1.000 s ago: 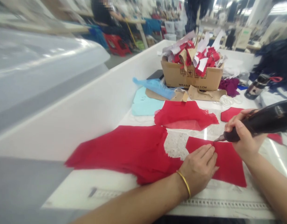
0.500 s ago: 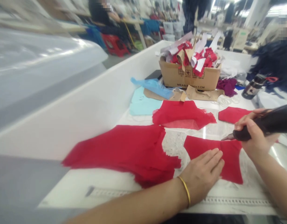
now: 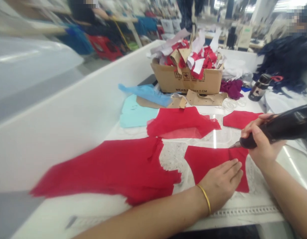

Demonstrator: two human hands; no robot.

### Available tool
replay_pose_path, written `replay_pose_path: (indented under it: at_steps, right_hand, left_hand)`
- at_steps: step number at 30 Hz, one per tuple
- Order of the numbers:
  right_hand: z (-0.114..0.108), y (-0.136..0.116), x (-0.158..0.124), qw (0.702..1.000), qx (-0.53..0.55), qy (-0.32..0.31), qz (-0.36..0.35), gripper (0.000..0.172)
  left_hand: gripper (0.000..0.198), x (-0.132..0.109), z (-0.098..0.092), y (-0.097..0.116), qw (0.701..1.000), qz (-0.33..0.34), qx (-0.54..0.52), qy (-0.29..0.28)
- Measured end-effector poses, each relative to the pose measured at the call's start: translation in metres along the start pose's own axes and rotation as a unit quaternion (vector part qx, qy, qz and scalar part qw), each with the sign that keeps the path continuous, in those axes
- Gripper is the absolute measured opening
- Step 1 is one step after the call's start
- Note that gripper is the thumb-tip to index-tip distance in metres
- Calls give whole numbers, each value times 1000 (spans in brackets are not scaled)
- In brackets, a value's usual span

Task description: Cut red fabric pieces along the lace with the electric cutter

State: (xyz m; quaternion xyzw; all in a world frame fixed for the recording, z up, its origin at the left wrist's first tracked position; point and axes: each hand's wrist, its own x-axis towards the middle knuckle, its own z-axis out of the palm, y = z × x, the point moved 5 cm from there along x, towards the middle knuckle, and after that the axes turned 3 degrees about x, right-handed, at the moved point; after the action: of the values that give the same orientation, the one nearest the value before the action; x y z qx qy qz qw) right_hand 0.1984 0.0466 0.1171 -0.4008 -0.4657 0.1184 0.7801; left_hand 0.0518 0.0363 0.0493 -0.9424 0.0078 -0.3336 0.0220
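Observation:
My left hand [image 3: 222, 184] lies flat, fingers out, on a cut piece of red fabric [image 3: 202, 162] with curved sides. A gold bangle circles that wrist. In my right hand [image 3: 264, 146] is a black handheld tool [image 3: 290, 124] with a thick body and a narrow pointed metal tip. The tip is at the top edge of the same fabric piece; whether it touches the cloth I cannot tell. Left of this piece spreads a larger stack of red fabric [image 3: 106, 169] with jagged edges. Two more red pieces, a wide one [image 3: 180, 122] and a small one [image 3: 239, 119], lie farther back.
A cardboard box [image 3: 188, 81] heaped with scraps stands at the back. Near it are blue cloth [image 3: 146, 94], a light-blue sheet [image 3: 136, 113], brown card patterns [image 3: 205, 98] and a black bottle [image 3: 260, 87]. A ruler [image 3: 245, 211] runs along the front edge. A white side wall [image 3: 68, 109] bounds the left.
The view has swung right, so things appear farther left. My left hand has slid right across the red piece. The tool's tip has shifted slightly right along its top edge.

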Motion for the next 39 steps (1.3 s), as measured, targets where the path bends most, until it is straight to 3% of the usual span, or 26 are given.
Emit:
replay_pose_path:
  at_steps: [9,14,17,24,28,39]
  right_hand:
    - [0,-1,0,1000,4,-9,7,22]
    - [3,2,-1,1000,4,-4,8,22]
    - [2,3,-1,1000,5,1,12,21]
    - [-18,-7,6,999,-34,23,-25,21]
    - [-30,-5,9,997,-62,53,-10,24]
    - [-32,-7,9,992,-90,83,8,28]
  left_hand:
    - [27,-5,1,2,999,-5,-43,-4]
    - [29,-7,5,3,998,-3,-40,-41]
    - [31,-7,3,2,999,-8,-35,-27]
    - [30,-3,1,0,997,-9,-59,-39]
    - [33,-4,1,0,997,-5,-65,-41]
    - [33,-5,1,-1,997,5,-63,-43]
